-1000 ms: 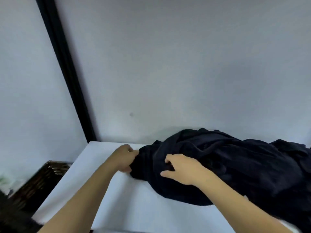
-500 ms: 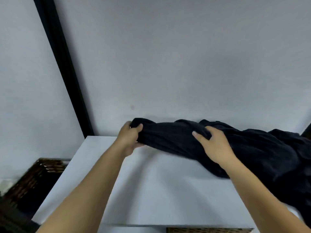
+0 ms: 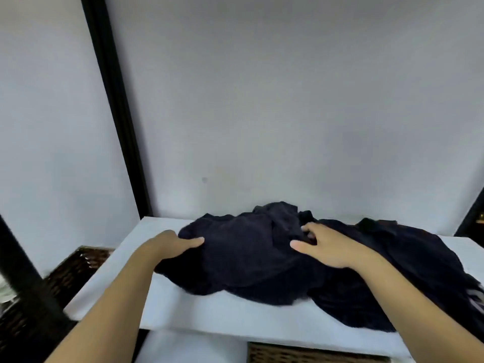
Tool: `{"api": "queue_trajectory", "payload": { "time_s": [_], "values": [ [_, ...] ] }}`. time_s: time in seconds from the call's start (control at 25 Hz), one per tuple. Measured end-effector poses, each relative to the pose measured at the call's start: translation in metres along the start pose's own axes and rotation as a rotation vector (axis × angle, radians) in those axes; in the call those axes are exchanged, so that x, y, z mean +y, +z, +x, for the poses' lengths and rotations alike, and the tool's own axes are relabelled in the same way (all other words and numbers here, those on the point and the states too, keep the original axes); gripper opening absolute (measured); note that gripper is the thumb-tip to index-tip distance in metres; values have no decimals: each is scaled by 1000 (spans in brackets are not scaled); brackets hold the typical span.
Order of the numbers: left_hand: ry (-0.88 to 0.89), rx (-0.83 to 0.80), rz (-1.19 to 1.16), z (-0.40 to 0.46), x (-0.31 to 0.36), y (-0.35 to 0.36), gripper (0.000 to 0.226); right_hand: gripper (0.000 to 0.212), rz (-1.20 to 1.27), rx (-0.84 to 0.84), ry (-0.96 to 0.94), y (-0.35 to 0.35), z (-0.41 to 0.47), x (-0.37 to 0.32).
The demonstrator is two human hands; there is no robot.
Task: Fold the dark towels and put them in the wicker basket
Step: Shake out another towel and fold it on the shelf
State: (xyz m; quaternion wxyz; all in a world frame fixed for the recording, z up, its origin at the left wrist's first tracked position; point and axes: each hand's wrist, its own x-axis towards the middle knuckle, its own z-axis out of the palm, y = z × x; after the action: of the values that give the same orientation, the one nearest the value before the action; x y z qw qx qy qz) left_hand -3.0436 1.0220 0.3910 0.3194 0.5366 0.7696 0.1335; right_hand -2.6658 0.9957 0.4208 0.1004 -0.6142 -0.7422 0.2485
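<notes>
We see soft, even light with no glare. The towels are so dark that their folds barely show. A faint shadow lies on the table just below them. Left of the towels, the black post leans, and the corners look blurry.

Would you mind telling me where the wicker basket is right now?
In the head view, the wicker basket sits low at the left, beside and below the left end of the white table, left of the left hand.
</notes>
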Motion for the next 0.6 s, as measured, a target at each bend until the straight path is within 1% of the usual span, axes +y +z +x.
{"api": "queue_trajectory", "payload": {
  "time_s": [0.04, 0.08, 0.12, 0.16, 0.2, 0.24, 0.28, 0.32, 0.36, 0.4, 0.44, 0.48, 0.52, 0.56, 0.6],
  "values": [
    [16, -23, 119, 2, -10, 13, 62, 69, -70, -35, -39, 15, -11, 14],
    [52, 30, 166, 3, -16, 22, 49, 76, -88, 36, -93, 23, -19, 26],
    [67, 147, 180, 2, -16, 29, 43, 85, -66, 179, -108, 23, -24, 35],
    [75, 305, 180, -5, -11, 34, 41, 94, -61, 315, -81, 19, -25, 47],
    [122, 460, 136, -19, 3, 42, 42, 100, -114, 385, -27, 13, -27, 59],
    [243, 552, 55, -34, 21, 52, 45, 100, -215, 383, 45, 6, -27, 74],
    [422, 546, -32, -49, 43, 64, 49, 101, -330, 320, 134, -1, -27, 87],
    [614, 462, -72, -67, 68, 81, 58, 108, -424, 222, 206, -5, -28, 98],
    [762, 342, -8, -81, 92, 102, 72, 117, -490, 119, 258, -4, -30, 108],
    [836, 228, 170, -92, 116, 126, 86, 118, -527, 66, 276, -2, -32, 116],
    [857, 154, 397, -98, 136, 150, 93, 107, -533, 81, 253, -1, -34, 122],
    [857, 134, 595, -99, 150, 169, 88, 87, -506, 131, 203, -1, -35, 128],
    [852, 171, 698, -100, 162, 180, 74, 68, -420, 192, 162, -5, -38, 134],
    [843, 244, 695, -95, 167, 180, 58, 55, -288, 248, 142, -12, -42, 138],
    [839, 332, 611, -89, 168, 173, 46, 45, -149, 326, 138, -24, -45, 145]
  ]
}}
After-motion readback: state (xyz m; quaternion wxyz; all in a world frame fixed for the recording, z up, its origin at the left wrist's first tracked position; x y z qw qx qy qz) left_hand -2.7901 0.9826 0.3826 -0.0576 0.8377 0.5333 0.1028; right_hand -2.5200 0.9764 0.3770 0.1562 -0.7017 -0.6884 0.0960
